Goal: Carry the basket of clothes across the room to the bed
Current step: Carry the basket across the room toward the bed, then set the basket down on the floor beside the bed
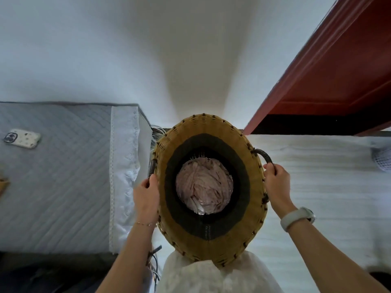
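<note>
Beside the bed (63, 176) | basket (209, 246) is gripped, left hand (146, 197) and right hand (277, 180) fingers clamped on handles | should be kept level so the clothes (204, 187) stay in.

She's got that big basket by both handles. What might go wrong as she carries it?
The left hand grips only the lower end of its handle, so the basket may tip. The wide basket hides the floor ahead, where loose cords lie near her feet. The open red door stands close on the right and could be bumped.
</note>
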The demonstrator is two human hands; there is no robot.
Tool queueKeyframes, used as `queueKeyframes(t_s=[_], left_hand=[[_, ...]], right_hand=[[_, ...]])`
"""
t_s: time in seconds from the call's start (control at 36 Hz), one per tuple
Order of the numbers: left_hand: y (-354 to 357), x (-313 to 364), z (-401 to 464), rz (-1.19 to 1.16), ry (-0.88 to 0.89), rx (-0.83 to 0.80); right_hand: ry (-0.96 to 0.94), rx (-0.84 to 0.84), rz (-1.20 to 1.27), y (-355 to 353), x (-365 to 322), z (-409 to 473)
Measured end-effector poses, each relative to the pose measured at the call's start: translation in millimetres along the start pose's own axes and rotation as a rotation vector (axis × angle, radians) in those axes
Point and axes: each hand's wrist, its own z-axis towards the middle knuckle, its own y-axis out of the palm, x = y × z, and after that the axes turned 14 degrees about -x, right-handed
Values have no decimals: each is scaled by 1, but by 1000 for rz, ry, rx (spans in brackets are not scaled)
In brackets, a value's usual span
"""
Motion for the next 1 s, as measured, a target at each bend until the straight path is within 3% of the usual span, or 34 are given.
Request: queueKeyframes(t_s=[0.31,0.64,0.78,1.0], left_hand=[[4,33,150,166,-125,-101],[55,2,249,265,-222,-7],[70,-18,257,231,-241,-4],[81,-26,279,330,-209,21]], right_hand=[[187,-50,-22,62,-13,102],[277,-158,-46,109,39,202],[256,-232,-84,123,57,229],[45,-293,-205,136,42,265]])
